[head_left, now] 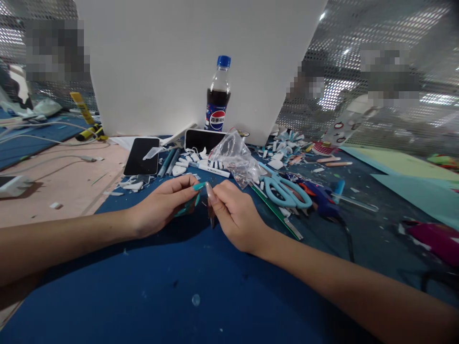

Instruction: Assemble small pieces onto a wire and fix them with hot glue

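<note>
My left hand [163, 203] and my right hand [236, 210] meet over the middle of the blue table, thumbs nearly touching. The left fingers are pinched together. Teal colour shows at the thumb tip and below it; whether this is nail colour or a thin held piece, I cannot tell. My right fingers are curled in, with a long pinkish nail at the thumb; anything inside them is hidden. Just right of this hand lie a green-edged strip like a craft knife [276, 212] and light blue scissors [283, 191]. Beyond the hands is a crumpled clear plastic bag [236, 155].
A cola bottle [217, 98] stands before a white board [150, 62]. Phones [142, 156], a white marker [214, 168] and white scraps [283, 145] lie behind the hands. A blue glue gun [321, 198] with a cord is at right, near pale blue sheets [423, 196].
</note>
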`<state>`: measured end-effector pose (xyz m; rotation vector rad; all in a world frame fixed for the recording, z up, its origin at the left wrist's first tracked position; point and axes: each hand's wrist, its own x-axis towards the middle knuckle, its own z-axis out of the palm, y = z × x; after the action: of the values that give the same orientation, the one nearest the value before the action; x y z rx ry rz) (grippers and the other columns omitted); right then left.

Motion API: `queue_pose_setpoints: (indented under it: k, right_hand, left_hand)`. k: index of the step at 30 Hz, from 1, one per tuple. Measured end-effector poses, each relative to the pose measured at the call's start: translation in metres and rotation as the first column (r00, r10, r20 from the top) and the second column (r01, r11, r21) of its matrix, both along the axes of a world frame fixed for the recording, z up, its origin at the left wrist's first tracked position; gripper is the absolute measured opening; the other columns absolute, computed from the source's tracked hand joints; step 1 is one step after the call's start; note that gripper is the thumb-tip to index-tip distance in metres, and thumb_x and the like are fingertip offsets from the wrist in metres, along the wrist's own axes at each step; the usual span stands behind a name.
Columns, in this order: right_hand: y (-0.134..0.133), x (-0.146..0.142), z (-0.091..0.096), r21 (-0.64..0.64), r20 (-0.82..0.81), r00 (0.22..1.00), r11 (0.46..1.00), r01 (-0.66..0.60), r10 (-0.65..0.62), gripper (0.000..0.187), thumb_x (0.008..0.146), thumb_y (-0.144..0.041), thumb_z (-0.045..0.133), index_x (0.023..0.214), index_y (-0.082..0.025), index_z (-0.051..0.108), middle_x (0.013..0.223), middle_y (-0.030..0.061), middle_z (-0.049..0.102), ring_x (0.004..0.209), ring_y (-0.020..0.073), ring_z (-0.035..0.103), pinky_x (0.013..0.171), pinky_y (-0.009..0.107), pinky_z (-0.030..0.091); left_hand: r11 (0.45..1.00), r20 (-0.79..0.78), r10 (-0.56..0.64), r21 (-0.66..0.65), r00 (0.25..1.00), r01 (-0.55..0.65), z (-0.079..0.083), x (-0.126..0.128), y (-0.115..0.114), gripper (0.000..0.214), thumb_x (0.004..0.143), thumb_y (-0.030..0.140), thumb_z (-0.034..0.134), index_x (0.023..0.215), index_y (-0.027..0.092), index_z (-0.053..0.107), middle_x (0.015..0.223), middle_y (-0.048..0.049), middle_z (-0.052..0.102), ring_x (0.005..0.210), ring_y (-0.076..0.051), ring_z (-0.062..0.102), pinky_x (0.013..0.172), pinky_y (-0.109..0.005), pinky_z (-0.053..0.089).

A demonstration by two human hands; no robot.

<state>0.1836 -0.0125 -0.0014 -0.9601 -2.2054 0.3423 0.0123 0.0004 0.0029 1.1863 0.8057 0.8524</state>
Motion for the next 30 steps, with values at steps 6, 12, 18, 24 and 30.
queue_pose_setpoints:
  k: [6, 12, 18, 24, 30]
  right_hand:
    - [0.001, 0.000, 0.001, -0.014, 0.021, 1.000, 1.000, -0.022, 0.022, 0.033, 0.093, -0.022, 0.032, 0.062, -0.019, 0.044, 0.062, 0.0033, 0.049, 0.067, 0.0164, 0.044, 0.064, 0.031, 0.038]
    - [0.000, 0.001, 0.002, -0.027, 0.001, 0.999, 0.999, -0.033, 0.033, 0.034, 0.093, -0.022, 0.033, 0.062, -0.019, 0.045, 0.063, 0.0032, 0.048, 0.071, 0.0165, 0.045, 0.066, 0.029, 0.039]
    - [0.000, 0.001, 0.001, -0.072, 0.031, 1.000, 0.997, 0.003, -0.001, 0.031, 0.091, -0.020, 0.032, 0.062, -0.019, 0.042, 0.063, 0.0038, 0.047, 0.074, 0.0185, 0.045, 0.064, 0.031, 0.039]
    - [0.000, -0.001, 0.003, -0.010, -0.046, 0.989, 0.990, 0.143, -0.143, 0.035, 0.094, -0.024, 0.031, 0.059, -0.021, 0.036, 0.059, 0.0019, 0.044, 0.069, 0.0178, 0.044, 0.071, 0.034, 0.037]
    - [-0.001, -0.001, 0.003, 0.023, -0.028, 0.996, 0.996, 0.087, -0.086, 0.025, 0.094, -0.026, 0.030, 0.079, -0.019, 0.048, 0.080, 0.0053, 0.055, 0.085, 0.0190, 0.045, 0.082, 0.036, 0.036]
  left_hand:
    - [0.931, -0.197, 0.155, 0.356, 0.968, -0.077, -0.006, -0.006, 0.003, 0.017, 0.087, 0.029, 0.047, 0.074, 0.018, 0.047, 0.064, 0.0047, 0.038, 0.055, -0.007, 0.032, 0.051, -0.021, 0.028]
    - [0.394, -0.196, 0.534, 0.918, 0.822, -0.037, -0.003, -0.015, 0.005, 0.019, 0.086, 0.012, 0.045, 0.069, 0.018, 0.040, 0.067, 0.0025, 0.038, 0.061, -0.009, 0.036, 0.056, -0.024, 0.031]
    - [0.129, -0.072, 0.641, 0.992, 0.764, -0.015, -0.005, -0.018, 0.001, 0.020, 0.083, 0.004, 0.045, 0.070, 0.019, 0.038, 0.069, 0.0004, 0.040, 0.063, -0.010, 0.039, 0.057, -0.027, 0.034]
    - [0.209, -0.186, 0.582, 0.975, 0.792, 0.075, -0.004, -0.016, -0.002, 0.018, 0.086, 0.008, 0.038, 0.074, 0.021, 0.036, 0.072, -0.0016, 0.040, 0.066, -0.014, 0.040, 0.060, -0.030, 0.037]
    - [0.217, -0.221, 0.564, 0.969, 0.795, 0.115, -0.003, -0.014, 0.001, 0.018, 0.084, 0.006, 0.041, 0.076, 0.021, 0.036, 0.073, -0.0007, 0.040, 0.068, -0.013, 0.041, 0.061, -0.029, 0.037]
